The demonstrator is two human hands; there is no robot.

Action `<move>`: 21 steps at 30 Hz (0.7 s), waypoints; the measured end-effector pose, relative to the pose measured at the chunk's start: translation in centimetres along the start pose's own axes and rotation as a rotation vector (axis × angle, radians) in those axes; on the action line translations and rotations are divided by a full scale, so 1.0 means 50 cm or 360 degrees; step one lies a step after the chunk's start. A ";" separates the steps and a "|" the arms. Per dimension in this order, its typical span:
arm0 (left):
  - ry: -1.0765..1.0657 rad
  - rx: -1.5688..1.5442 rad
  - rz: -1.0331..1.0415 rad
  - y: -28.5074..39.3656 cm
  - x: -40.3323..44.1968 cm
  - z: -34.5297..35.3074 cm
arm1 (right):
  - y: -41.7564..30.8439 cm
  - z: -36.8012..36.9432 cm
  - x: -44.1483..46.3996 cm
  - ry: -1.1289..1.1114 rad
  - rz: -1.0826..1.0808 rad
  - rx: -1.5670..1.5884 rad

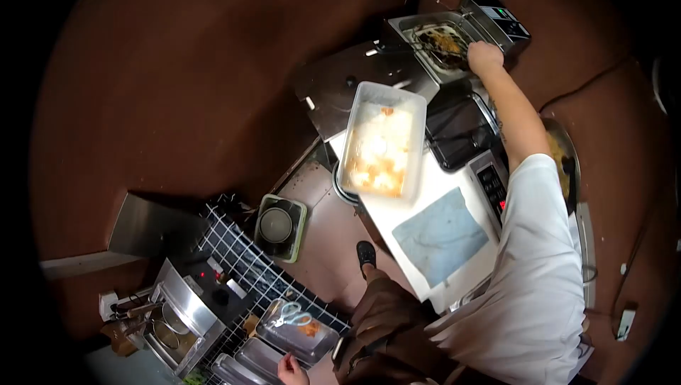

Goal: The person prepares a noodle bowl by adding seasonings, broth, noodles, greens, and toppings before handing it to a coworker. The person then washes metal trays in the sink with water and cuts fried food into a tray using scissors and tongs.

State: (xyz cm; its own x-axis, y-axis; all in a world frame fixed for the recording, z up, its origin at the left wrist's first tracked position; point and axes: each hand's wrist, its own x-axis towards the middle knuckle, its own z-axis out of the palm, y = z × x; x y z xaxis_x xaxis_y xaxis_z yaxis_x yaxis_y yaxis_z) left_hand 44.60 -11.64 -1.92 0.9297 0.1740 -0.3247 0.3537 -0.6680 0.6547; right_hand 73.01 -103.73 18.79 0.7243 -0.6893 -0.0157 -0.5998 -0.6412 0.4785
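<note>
My right hand (485, 57) is closed at the right side of a deep fryer (408, 25), at what seems to be the handle of a wire strainer or basket. Orange-brown food (445, 43) lies among the dark wires over pale foam. My left hand (291, 371) hangs low at the bottom edge, fingers partly curled and cut off by the frame, beside lidded metal trays (261, 358). Near it, scissors with light blue handles (292, 314) rest on a clear container (312, 339) with an orange bit. A translucent tub (418, 112) with whitish and orange contents stands left of the fryer's front.
A blue cloth (440, 232) lies on the white counter (397, 222). Beside it are a black tray (461, 133), a control panel with red digits (491, 185) and a pan (560, 151). A bin (301, 225) stands on the floor, near a wire rack (284, 282).
</note>
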 end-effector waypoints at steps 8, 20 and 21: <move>-0.0096 0.0527 0.0203 0.132 0.016 0.018 | -0.014 0.092 0.135 -0.0045 -0.0047 0.0083; -0.0734 -0.0687 0.0314 0.525 0.218 0.313 | 0.220 0.020 0.013 -0.0061 0.0150 0.1071; -0.0945 -0.0783 0.0280 0.547 0.255 0.365 | 0.234 0.015 0.006 -0.0078 0.0171 0.1194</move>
State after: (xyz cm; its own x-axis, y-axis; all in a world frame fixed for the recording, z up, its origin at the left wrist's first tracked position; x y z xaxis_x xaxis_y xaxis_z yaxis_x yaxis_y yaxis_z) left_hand 64.24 -40.88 -0.59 0.8147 -0.4121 -0.4078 0.3405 -0.2293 0.9119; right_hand 65.94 -111.69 23.71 0.6435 -0.7638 -0.0502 -0.7493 -0.6151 -0.2455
